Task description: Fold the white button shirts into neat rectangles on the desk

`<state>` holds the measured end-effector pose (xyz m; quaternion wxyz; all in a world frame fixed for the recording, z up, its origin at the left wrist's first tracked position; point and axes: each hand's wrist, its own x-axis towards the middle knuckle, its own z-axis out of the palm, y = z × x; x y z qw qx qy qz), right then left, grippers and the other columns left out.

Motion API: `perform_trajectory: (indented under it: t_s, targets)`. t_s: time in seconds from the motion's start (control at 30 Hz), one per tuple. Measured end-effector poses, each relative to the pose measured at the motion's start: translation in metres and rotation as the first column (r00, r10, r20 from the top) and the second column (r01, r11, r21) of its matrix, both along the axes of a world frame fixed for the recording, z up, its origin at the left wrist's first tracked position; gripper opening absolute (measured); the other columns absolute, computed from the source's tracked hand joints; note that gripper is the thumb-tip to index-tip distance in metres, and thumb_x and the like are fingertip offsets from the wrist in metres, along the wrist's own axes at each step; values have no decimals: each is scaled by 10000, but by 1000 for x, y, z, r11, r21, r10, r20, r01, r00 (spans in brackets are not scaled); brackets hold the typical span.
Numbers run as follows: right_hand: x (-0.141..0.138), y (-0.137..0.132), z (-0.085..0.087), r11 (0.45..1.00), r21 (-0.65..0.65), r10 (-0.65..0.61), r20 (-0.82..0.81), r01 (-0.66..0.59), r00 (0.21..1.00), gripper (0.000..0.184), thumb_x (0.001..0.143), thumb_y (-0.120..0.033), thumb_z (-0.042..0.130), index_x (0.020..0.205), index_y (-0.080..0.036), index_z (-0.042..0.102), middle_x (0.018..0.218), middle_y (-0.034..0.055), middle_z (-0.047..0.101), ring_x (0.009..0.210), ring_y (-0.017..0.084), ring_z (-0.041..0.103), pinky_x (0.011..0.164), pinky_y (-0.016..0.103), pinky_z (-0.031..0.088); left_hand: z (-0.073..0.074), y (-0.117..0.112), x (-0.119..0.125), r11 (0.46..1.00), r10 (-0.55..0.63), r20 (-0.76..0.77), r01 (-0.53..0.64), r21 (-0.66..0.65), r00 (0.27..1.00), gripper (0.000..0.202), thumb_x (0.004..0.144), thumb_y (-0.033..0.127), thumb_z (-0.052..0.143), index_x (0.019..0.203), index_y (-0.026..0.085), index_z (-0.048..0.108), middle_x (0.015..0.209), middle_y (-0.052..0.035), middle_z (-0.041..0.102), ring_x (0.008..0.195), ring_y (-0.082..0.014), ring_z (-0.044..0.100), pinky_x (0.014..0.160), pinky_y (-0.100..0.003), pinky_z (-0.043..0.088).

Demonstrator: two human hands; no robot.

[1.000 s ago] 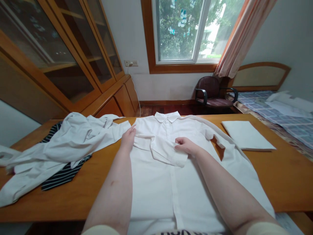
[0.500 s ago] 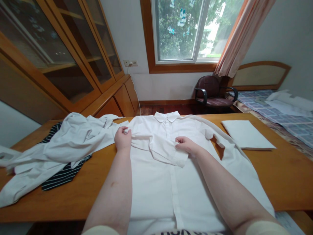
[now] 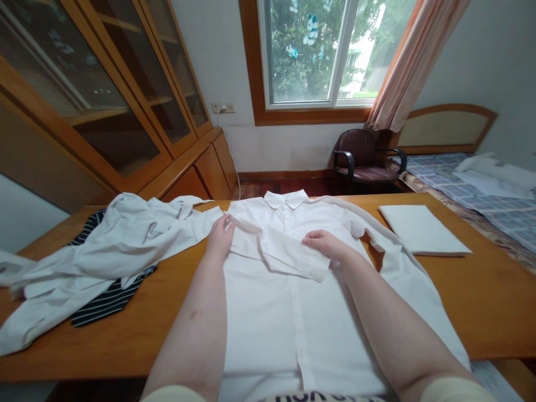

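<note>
A white button-up shirt [image 3: 288, 312] lies front up on the wooden table [image 3: 494, 296], its collar at the far side. Its left sleeve [image 3: 288, 254] is folded across the chest, cuff pointing right. My left hand [image 3: 220, 237] rests at the folded shoulder edge, fingers stretched out on the cloth. Over on the sleeve near the cuff, my right hand [image 3: 324, 244] lies fairly flat with its fingers pointing left. The shirt's other sleeve [image 3: 377, 240] lies spread out to the right.
A heap of white garments [image 3: 104, 245] over a dark striped garment [image 3: 104, 298] covers the table's left part. A folded white cloth [image 3: 421, 230] lies at the far right. Behind the table stand a wooden cabinet [image 3: 125, 111], a dark armchair [image 3: 368, 159] and a bed [image 3: 481, 190].
My left hand went from a pinch at the shoulder edge to stretched fingers on the fold. My right hand's fist loosened and now lies flatter on the sleeve.
</note>
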<state>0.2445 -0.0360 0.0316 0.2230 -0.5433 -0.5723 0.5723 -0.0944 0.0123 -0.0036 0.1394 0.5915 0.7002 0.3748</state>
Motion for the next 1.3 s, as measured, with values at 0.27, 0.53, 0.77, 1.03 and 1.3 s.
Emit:
perform_trajectory:
  t_s: [0.27,0.53,0.77,1.03,1.3]
  targets:
    - [32,9,0,955,-147,273,102,-257,956,234,637,-393,673,642,-174,592,547,-42,518,481,84,431,461,210,313,7,-7,6,980,16,-369,-87,-179,929,609,817,357,503,1372,128,399,1329,-165,506,1214,-298,476,990,-394,392]
    - [27,6,-5,997,-18,71,179,-69,981,343,693,-526,628,760,-190,627,642,-8,565,515,106,451,456,227,318,14,-11,5,980,-25,-407,-57,-188,913,431,851,390,440,1205,201,598,1108,-118,657,1046,-305,581,887,-384,440]
    - [20,5,-2,991,80,81,276,-107,958,255,676,-431,658,742,-185,644,615,-17,566,533,108,455,501,226,338,18,-17,15,951,-185,-414,56,-305,891,547,854,462,443,1343,218,468,1272,-120,577,1150,-308,526,918,-388,412]
    - [33,-7,17,859,-290,381,-186,-421,906,234,625,-341,709,671,-163,563,515,-64,481,429,54,379,410,181,245,11,-13,13,969,-113,-328,32,-243,938,472,882,453,371,1200,158,558,1235,-147,584,1119,-259,553,930,-343,414]
    - [12,-17,15,883,-369,229,-198,-289,953,323,609,-386,745,836,-187,629,711,4,640,572,137,575,507,230,422,8,-17,25,915,-295,-445,116,-386,845,631,848,454,460,1398,159,365,1484,-159,305,1373,-329,242,1091,-504,179]
